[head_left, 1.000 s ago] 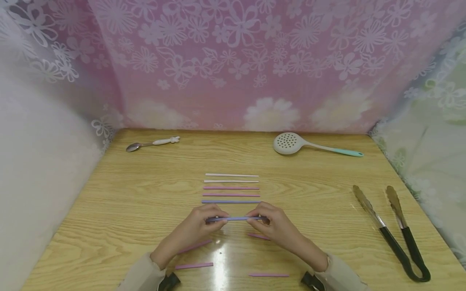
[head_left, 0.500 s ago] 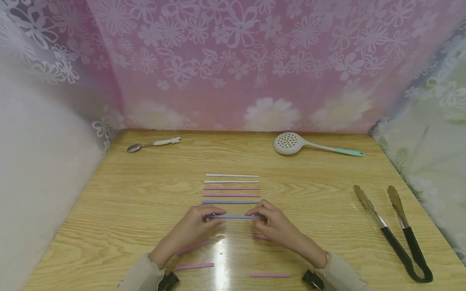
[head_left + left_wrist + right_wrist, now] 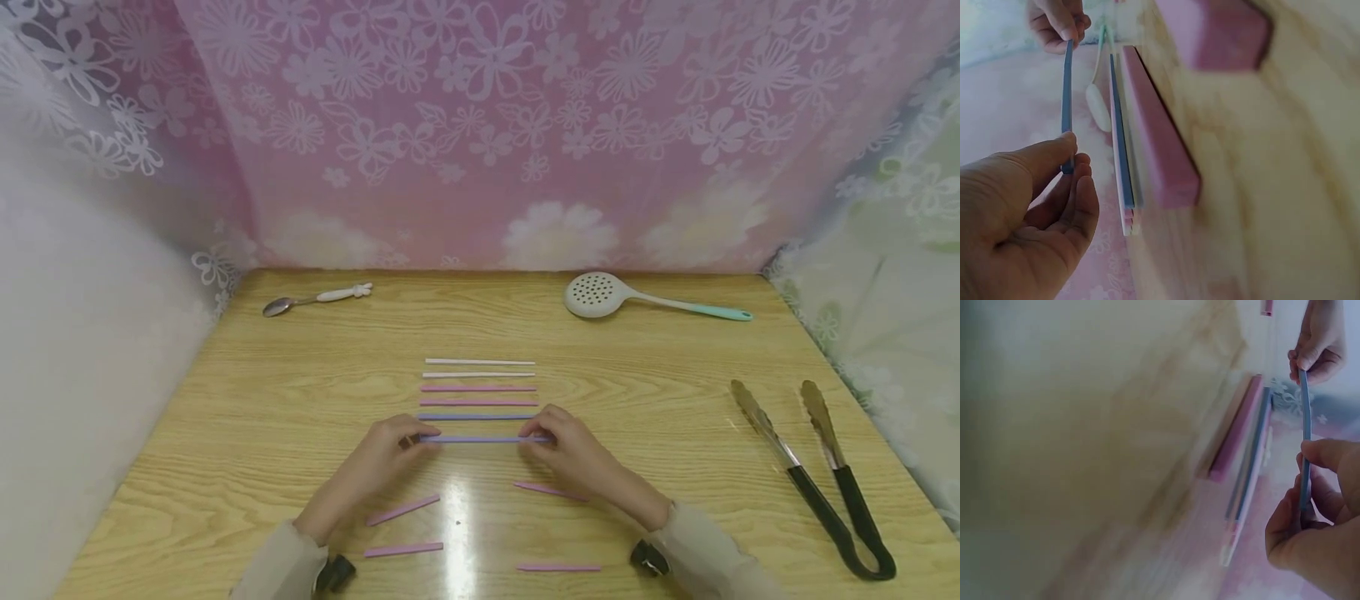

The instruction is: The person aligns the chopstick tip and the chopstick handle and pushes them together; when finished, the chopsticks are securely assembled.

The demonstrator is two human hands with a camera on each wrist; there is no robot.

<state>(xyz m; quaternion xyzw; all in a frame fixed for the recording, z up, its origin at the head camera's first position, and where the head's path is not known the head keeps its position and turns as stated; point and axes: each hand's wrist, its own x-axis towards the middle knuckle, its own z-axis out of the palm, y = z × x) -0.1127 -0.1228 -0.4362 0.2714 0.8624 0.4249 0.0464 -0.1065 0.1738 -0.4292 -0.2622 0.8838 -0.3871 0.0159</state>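
A blue chopstick (image 3: 480, 439) is held level, lifted off the table. My left hand (image 3: 390, 446) pinches its left end between thumb and fingers, plainly seen in the left wrist view, where the chopstick (image 3: 1067, 94) stretches away. At the other end my right hand (image 3: 570, 446) pinches it; the right wrist view shows the tip (image 3: 1305, 494) among the fingers. Just beyond lies a row of parallel chopsticks: one blue chopstick (image 3: 477, 417), two pink chopsticks (image 3: 480, 402) and two white chopsticks (image 3: 480, 362). Nearer me, pink sticks lie on both sides, among them a left one (image 3: 403, 550) and a right one (image 3: 558, 568).
On the wooden table (image 3: 225, 467), a spoon (image 3: 333, 293) lies at the back left and a slotted skimmer (image 3: 595, 295) at the back right. Black-handled tongs (image 3: 825, 500) lie spread at the right. A flowered pink cloth (image 3: 480, 133) hangs behind the table.
Both hands have carried the blue chopstick slightly away from me, towards the row. My left hand has slid outward to the left end, baring more of the chopstick. My right hand has shifted slightly outward.
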